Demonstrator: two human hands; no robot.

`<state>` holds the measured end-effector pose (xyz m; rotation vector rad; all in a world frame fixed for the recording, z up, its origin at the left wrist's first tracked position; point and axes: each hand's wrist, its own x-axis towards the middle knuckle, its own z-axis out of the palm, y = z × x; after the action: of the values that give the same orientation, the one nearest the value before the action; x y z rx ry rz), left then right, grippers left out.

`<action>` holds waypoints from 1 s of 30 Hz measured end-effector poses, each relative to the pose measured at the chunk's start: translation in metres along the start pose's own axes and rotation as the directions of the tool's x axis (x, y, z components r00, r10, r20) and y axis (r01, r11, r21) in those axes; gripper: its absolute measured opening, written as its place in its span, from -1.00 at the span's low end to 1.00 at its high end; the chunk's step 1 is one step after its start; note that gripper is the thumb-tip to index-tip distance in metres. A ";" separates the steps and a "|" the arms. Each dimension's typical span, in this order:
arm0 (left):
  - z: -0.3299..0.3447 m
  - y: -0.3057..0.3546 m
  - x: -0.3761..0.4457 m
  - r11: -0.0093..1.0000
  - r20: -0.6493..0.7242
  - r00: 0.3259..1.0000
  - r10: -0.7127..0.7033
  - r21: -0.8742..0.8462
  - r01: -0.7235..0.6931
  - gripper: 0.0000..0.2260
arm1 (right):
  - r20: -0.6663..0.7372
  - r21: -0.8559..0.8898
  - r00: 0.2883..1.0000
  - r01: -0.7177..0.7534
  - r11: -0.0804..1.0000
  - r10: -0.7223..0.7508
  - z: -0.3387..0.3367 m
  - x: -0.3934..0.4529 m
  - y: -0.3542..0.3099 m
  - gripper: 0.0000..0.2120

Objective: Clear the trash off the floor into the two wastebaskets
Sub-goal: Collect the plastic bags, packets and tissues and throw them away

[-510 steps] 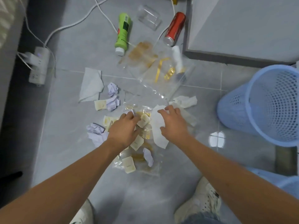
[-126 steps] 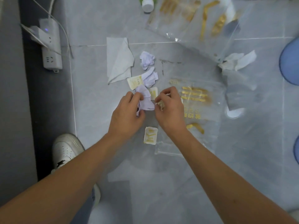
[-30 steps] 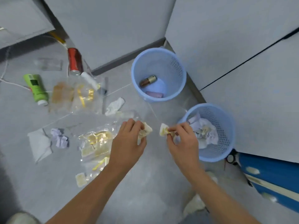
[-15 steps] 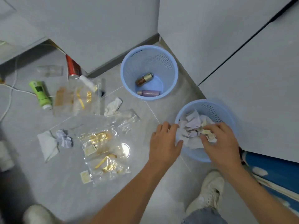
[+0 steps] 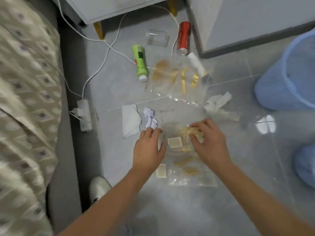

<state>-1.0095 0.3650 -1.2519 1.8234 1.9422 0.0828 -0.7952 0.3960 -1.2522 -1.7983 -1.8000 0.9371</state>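
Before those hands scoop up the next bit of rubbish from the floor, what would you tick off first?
1. Left hand free to take something: ok, fingers relaxed, nothing in its grip.
2. Right hand free: cannot tell, its fingers rest on the clear plastic wrapper with gold print and the picture is blurred.
3. Nearest target in reach: ok, the small cream square packet lies between both hands.
4. Crumpled lilac paper ball reachable: ok, just beyond the left fingertips.
5. Blue plastic mesh wastebasket nearby: ok, at the right edge.
6. White power strip with cables clear of the hands: ok, off to the left.
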 end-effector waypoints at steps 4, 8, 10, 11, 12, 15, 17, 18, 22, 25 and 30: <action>0.012 -0.098 0.024 0.993 0.014 0.993 -0.115 0.029 0.114 -0.62 | 0.113 -0.012 0.991 0.080 0.997 -0.078 0.107 0.028 -0.021 -0.70; 0.032 -0.162 0.057 0.976 0.049 0.975 -0.217 0.045 0.215 -0.44 | 0.201 -0.090 0.976 0.099 0.991 -0.080 0.180 0.053 -0.026 -0.55; 0.042 -0.178 0.073 0.975 0.057 0.977 -0.206 0.095 0.200 -0.37 | 0.204 -0.153 0.976 0.115 0.982 -0.083 0.201 0.068 -0.025 -0.42; 0.048 -0.183 0.080 0.975 0.071 0.977 -0.200 0.115 0.191 -0.35 | 0.204 -0.192 0.974 0.133 0.972 -0.093 0.208 0.076 -0.024 -0.36; 0.054 -0.186 0.086 0.976 0.088 0.978 -0.192 0.126 0.180 -0.34 | 0.219 -0.228 0.971 0.147 0.962 -0.096 0.215 0.084 -0.022 -0.30; 0.070 -0.193 0.095 0.982 0.082 0.987 -0.140 0.138 0.128 -0.40 | 0.312 -0.304 0.947 0.171 0.937 -0.071 0.231 0.103 -0.016 -0.24; 0.077 -0.194 0.095 0.991 0.046 0.992 -0.117 0.066 0.114 -0.55 | 0.341 -0.315 0.936 0.206 0.927 -0.092 0.239 0.108 -0.012 -0.37; 0.079 -0.193 0.092 0.994 0.043 0.993 -0.110 0.017 0.110 -0.64 | 0.343 -0.302 0.933 0.217 0.928 -0.107 0.241 0.109 -0.010 -0.46; 0.074 -0.181 0.073 0.991 0.092 0.989 -0.120 -0.051 0.125 -0.84 | 0.330 -0.208 0.936 0.199 0.958 -0.123 0.234 0.095 -0.001 -0.70; 0.056 -0.156 0.055 0.992 0.042 0.993 -0.106 -0.071 0.109 -0.84 | 0.255 -0.119 0.959 0.158 0.980 -0.124 0.197 0.068 -0.005 -0.74; 0.016 -0.043 0.027 0.989 -0.015 1.000 0.010 -0.149 -0.013 -0.83 | 0.119 -0.029 0.992 0.052 0.998 -0.049 0.073 0.009 0.013 -0.73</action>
<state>-1.0436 0.3815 -1.2896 1.7406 1.8814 0.2389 -0.8389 0.3921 -1.3122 -1.7404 -1.9334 1.0205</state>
